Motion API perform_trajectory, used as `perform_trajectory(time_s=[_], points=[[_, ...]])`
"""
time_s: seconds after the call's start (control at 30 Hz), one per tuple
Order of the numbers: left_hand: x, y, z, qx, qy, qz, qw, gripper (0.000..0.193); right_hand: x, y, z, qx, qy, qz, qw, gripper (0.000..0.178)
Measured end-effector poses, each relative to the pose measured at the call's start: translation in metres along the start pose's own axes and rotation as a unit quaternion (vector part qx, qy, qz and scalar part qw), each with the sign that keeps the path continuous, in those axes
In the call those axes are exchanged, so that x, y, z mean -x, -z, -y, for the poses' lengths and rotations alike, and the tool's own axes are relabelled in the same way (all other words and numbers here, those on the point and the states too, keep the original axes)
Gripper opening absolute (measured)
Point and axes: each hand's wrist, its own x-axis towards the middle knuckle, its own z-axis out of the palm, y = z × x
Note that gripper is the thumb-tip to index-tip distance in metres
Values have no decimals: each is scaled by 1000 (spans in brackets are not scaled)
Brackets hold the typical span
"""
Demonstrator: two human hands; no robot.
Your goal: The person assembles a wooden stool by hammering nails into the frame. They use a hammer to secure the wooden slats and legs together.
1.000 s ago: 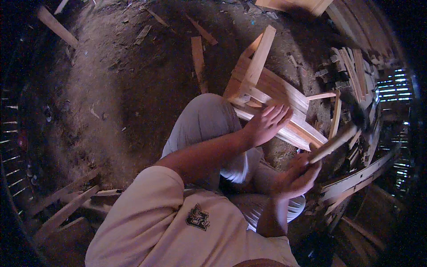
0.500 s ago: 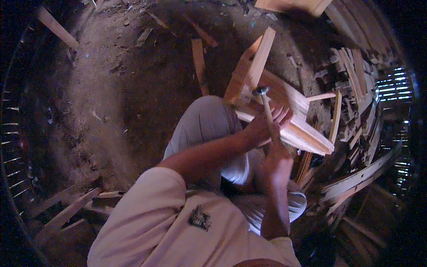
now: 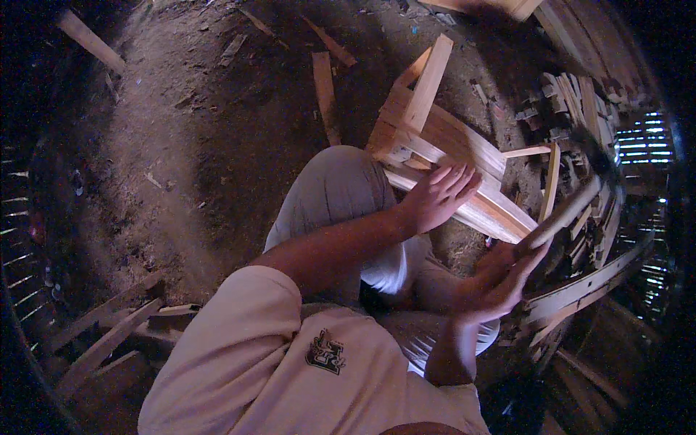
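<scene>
A small wooden frame with legs, which looks like a stool or chair [image 3: 458, 138], leans by my bent left knee. My left hand [image 3: 441, 194] lies across its near rail [image 3: 500, 210], fingers stretched out along the wood. To the right, my right hand [image 3: 507, 272] grips a hammer [image 3: 569, 210] by its wooden handle, which slants up and away to the right. The hammer's head cannot be made out here. One pale leg [image 3: 429, 83] of the frame sticks up at its far left corner.
On the dirt floor [image 3: 188, 159] lie loose wood strips [image 3: 325, 94] and scraps. Stacked offcuts [image 3: 580, 109] fill the right side, with a long plank [image 3: 587, 286] nearer. More boards [image 3: 109, 344] lie at the lower left, and a pale panel [image 3: 500, 6] sits at the top.
My right hand has swung the hammer from over the frame out to the right. My left hand stays on the rail, its fingers now straighter.
</scene>
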Motion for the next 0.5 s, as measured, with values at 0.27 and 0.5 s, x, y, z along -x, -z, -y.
perform_trajectory(time_s=[0.27,0.5], points=[[-3,-11,0,-20,15,47,999,60,-24,7,30,-47,46,28,997,47],[13,-15,-6,3,4,-11,1000,56,1,-9,8,54,148,314,936,58]])
